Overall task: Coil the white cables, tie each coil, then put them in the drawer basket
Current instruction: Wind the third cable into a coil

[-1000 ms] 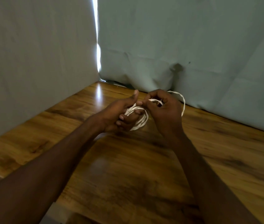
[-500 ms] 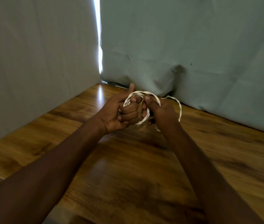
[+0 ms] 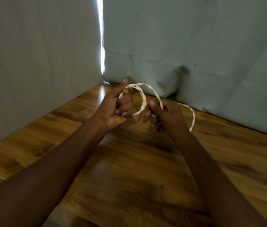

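Coiling is under way: the left hand (image 3: 119, 107) has its grip closed around loops of the thin white twisted cable (image 3: 143, 99), the right hand (image 3: 165, 114) pinches the strand beside it. Tying and the drawer basket, unseen, remain.

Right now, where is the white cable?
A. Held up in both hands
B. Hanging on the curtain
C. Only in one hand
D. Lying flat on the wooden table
A: the left hand grips the loops of the white cable while the right hand pinches a strand, and the cable is held up above the wooden table.
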Demonstrator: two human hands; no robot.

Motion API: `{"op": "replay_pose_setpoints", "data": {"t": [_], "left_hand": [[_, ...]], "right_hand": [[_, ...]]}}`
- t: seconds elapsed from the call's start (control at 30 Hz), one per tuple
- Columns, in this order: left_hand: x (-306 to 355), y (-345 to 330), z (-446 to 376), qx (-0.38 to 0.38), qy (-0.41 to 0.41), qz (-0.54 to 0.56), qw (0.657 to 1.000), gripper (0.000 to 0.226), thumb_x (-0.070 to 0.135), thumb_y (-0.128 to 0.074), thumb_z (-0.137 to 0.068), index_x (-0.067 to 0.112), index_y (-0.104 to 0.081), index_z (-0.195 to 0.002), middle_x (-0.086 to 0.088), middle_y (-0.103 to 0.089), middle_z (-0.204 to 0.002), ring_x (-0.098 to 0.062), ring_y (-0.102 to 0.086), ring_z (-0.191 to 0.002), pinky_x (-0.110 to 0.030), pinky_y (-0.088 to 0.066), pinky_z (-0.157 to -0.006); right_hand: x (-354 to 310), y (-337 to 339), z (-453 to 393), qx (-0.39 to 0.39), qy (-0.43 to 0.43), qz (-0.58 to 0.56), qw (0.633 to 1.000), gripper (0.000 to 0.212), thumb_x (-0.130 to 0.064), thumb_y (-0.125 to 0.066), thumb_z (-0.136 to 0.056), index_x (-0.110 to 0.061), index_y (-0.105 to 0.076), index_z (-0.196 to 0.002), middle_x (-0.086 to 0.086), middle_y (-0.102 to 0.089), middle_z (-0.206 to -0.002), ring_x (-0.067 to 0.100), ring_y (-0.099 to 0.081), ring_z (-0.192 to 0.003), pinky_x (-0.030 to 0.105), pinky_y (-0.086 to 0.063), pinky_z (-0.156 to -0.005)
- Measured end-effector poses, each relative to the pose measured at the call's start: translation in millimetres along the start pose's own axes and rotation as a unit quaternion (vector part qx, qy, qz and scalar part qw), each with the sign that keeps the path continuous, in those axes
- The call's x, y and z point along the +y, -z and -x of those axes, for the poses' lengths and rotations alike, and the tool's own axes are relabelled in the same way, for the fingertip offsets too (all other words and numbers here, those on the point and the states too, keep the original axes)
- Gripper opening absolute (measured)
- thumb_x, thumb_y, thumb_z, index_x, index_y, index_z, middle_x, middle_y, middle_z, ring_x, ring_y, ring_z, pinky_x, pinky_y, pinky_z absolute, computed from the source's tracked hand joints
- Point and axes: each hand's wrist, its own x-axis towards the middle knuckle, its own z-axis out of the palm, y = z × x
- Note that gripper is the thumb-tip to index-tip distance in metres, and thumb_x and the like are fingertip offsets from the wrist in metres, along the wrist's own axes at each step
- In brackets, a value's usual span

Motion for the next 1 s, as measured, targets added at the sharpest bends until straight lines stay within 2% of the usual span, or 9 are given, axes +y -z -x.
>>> {"op": "replay_pose_setpoints", "data": {"t": [0.07,0.17,0.3,0.4,0.53,0.73,0.83,0.9,1.0], "left_hand": [[5,10,-1,0.012,-0.044,0.064,0.997,0.038,0.038,-0.031,-0.111,0.020,-0.040,-0.079,0.005,-0.027,-0.038,-0.011,-0.022,-0.028,-0.022,-0.028,-0.037],[13,23,2,0.072,-0.116,0.158,0.978,0.040,0.029,-0.035,-0.109,0.016,-0.045,-0.073,0.005,-0.032,-0.041,-0.010,-0.031,-0.027,-0.023,-0.032,-0.037],[19,30,5,0.137,-0.194,0.213,0.948,0.024,0.011,-0.047,-0.087,0.017,-0.038,-0.066,0.005,-0.031,-0.041,-0.009,-0.030,-0.029,-0.023,-0.032,-0.038],[20,28,7,0.183,-0.218,0.144,0.948,0.025,0.013,-0.047,-0.081,0.018,-0.034,-0.060,0.006,-0.029,-0.042,-0.008,-0.027,-0.030,-0.022,-0.029,-0.038],[22,27,8,0.183,-0.211,0.059,0.958,0.025,0.018,-0.044,-0.086,0.018,-0.038,-0.062,0.007,-0.029,-0.042,-0.007,-0.026,-0.031,-0.021,-0.026,-0.038],[-2,12,-2,0.251,-0.112,-0.189,0.943,0.036,0.032,-0.040,-0.110,0.017,-0.045,-0.077,-0.003,-0.041,-0.053,-0.014,-0.037,-0.039,-0.021,-0.034,-0.041],[-18,3,-2,0.247,-0.068,-0.355,0.899,0.038,0.031,-0.045,-0.109,0.014,-0.053,-0.077,-0.007,-0.053,-0.057,-0.016,-0.050,-0.048,-0.029,-0.038,-0.052],[-23,2,2,0.217,-0.051,-0.453,0.863,0.040,0.033,-0.048,-0.108,0.015,-0.059,-0.074,-0.012,-0.056,-0.065,-0.017,-0.054,-0.060,-0.031,-0.041,-0.060],[-21,2,8,0.170,0.012,-0.444,0.880,0.042,0.028,-0.044,-0.106,0.011,-0.059,-0.072,-0.021,-0.047,-0.052,-0.023,-0.045,-0.042,-0.026,-0.034,-0.046]], "right_hand": [[9,-2,0,-0.017,0.029,0.133,0.991,0.025,-0.031,-0.058,-0.105,-0.016,-0.067,-0.088,0.004,-0.072,-0.071,0.014,-0.059,-0.048,0.022,-0.041,-0.045],[21,-8,-2,-0.084,0.056,0.369,0.924,0.032,-0.042,-0.046,-0.108,-0.027,-0.065,-0.086,-0.007,-0.065,-0.079,0.011,-0.061,-0.075,0.031,-0.044,-0.069],[18,-15,2,-0.150,0.065,0.423,0.891,0.045,-0.048,-0.041,-0.107,-0.026,-0.065,-0.076,-0.006,-0.067,-0.078,0.012,-0.063,-0.076,0.041,-0.054,-0.079],[14,-24,8,-0.170,0.095,0.432,0.881,0.048,-0.050,-0.044,-0.106,-0.034,-0.057,-0.064,-0.007,-0.066,-0.072,0.010,-0.062,-0.068,0.038,-0.054,-0.071],[11,-25,10,-0.190,0.110,0.418,0.881,0.042,-0.050,-0.051,-0.104,-0.036,-0.055,-0.065,-0.011,-0.058,-0.066,0.004,-0.056,-0.065,0.031,-0.044,-0.062],[2,-33,15,-0.249,0.170,0.407,0.862,0.032,-0.049,-0.062,-0.099,-0.036,-0.058,-0.070,-0.015,-0.052,-0.061,-0.001,-0.051,-0.056,0.023,-0.035,-0.056],[-7,-33,17,-0.209,0.230,0.395,0.865,0.015,-0.042,-0.070,-0.095,-0.031,-0.073,-0.085,-0.019,-0.051,-0.063,-0.006,-0.052,-0.062,0.016,-0.032,-0.055],[-9,-28,12,-0.149,0.258,0.375,0.878,0.023,-0.049,-0.070,-0.091,-0.028,-0.075,-0.082,-0.016,-0.060,-0.066,-0.003,-0.055,-0.063,0.023,-0.040,-0.058],[-10,-14,4,-0.046,0.261,0.288,0.920,0.029,-0.056,-0.074,-0.082,-0.027,-0.075,-0.078,-0.013,-0.072,-0.074,0.005,-0.067,-0.070,0.040,-0.055,-0.070]]}}
